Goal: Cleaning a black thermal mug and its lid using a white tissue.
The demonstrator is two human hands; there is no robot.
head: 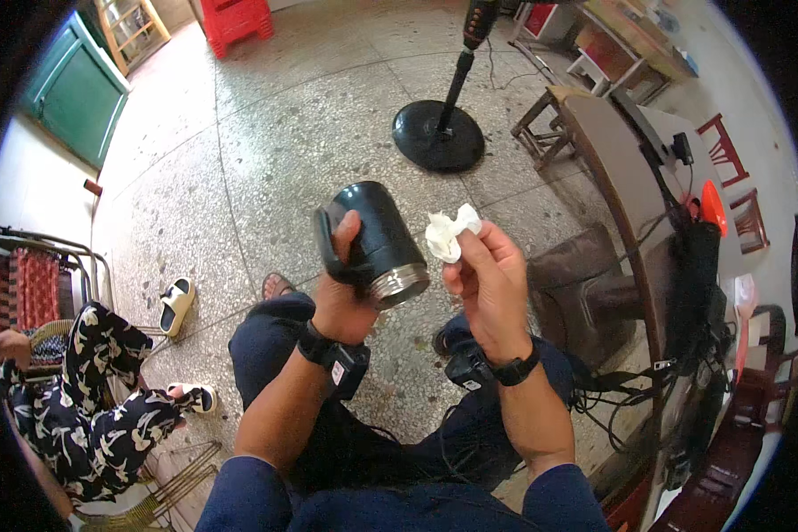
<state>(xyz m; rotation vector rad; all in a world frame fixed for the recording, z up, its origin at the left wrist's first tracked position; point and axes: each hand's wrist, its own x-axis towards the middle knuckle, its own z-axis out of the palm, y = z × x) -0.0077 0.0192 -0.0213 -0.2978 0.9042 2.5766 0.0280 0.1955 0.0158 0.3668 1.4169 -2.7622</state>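
Note:
My left hand (346,302) grips a black insulated mug (382,229) by its handle, the thumb lying over the handle side. The mug is tilted, its bare silver threaded rim (399,282) towards me and its dark base pointing away. Just right of the mug, my right hand (489,279) pinches a crumpled white tissue (447,234) between thumb and fingers. The tissue is apart from the mug. Each wrist wears a black strap with a small device. What is inside the mug cannot be seen.
A black pedestal fan base (439,136) stands on the speckled floor ahead. At right are a long table (615,159), a brown leather seat (575,292) and loose cables (612,412). Another person in flowered trousers (86,425) sits at left, near a cream slipper (177,307).

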